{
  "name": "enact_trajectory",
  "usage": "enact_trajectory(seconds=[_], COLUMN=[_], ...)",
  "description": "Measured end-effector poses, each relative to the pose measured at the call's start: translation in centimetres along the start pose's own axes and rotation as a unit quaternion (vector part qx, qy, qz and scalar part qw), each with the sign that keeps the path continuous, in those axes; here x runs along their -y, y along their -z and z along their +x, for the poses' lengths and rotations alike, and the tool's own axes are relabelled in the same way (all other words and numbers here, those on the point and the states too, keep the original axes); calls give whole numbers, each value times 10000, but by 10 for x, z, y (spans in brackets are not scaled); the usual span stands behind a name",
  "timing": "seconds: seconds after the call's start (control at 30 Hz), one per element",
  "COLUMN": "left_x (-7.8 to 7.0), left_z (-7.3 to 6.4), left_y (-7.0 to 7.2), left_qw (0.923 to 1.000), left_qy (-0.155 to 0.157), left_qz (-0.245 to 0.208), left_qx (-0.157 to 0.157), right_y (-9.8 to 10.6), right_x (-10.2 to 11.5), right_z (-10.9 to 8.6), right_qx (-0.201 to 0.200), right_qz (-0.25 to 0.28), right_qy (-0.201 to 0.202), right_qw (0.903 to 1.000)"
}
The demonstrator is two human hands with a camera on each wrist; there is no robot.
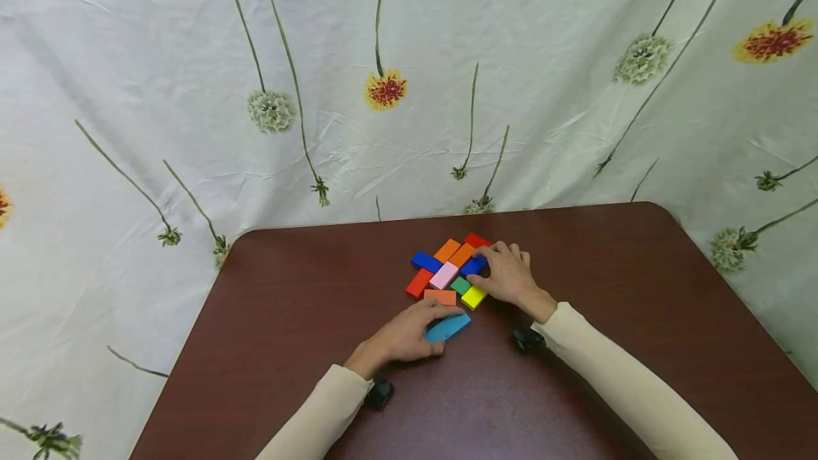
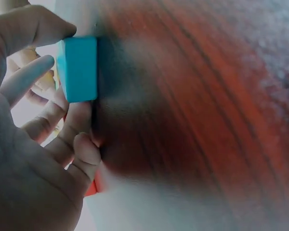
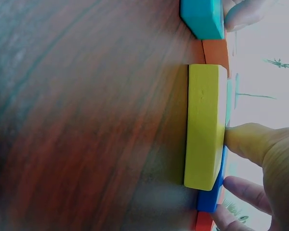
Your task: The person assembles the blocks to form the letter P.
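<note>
My left hand [image 1: 407, 332] holds a light blue rectangular block [image 1: 449, 327] between thumb and fingers, just in front of the near end of a flat group of coloured blocks. In the left wrist view the thumb is on one end of this block and fingers are at its other end and side. Over the group's right side lies my right hand [image 1: 511, 277], its thumb near the green block [image 1: 461, 285] and yellow block [image 1: 474, 297]. The other fingertips touch around the blue block [image 1: 471, 267] and the red block [image 1: 476, 240] at the far corner.
Also in the group are two orange blocks [image 1: 446, 250], a pink block [image 1: 444, 275], a second blue block [image 1: 426, 261], a second red block [image 1: 419, 283] and a light orange block [image 1: 439, 297]. The dark brown table [image 1: 287, 289] ends at a flowered cloth [image 1: 319, 126].
</note>
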State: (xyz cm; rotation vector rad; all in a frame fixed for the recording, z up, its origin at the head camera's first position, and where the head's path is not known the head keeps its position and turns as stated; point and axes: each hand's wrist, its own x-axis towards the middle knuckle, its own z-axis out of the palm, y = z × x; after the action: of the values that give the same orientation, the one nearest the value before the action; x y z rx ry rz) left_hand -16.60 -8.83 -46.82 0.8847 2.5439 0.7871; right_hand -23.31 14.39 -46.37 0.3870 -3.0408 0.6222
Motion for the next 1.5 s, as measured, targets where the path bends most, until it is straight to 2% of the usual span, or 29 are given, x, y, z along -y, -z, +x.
enact_trajectory(seconds=[0.4,0.57,0.83,1.03,1.23,1.5], left_x=[-6,-8,-12,-12,-9,-12], left_z=[4,5,1,-10,-24,-58], left_y=[4,4,3,6,9,9], left_qw=[9997,9987,9970,9957,9941,9886], left_qy=[89,206,561,859,939,1169], left_qz=[121,341,521,309,175,144], left_qx=[200,312,107,-177,-521,-941], right_y=[1,1,0,1,1,1], right_x=[0,0,1,1,-1,-1], right_z=[1,0,0,0,1,1], right_qx=[4,17,23,35,37,70], right_qz=[0,-14,-63,-140,-167,-135], right_qy=[-24,-54,-48,-23,-55,7], right_qw=[10000,10000,10000,9999,9998,9999])
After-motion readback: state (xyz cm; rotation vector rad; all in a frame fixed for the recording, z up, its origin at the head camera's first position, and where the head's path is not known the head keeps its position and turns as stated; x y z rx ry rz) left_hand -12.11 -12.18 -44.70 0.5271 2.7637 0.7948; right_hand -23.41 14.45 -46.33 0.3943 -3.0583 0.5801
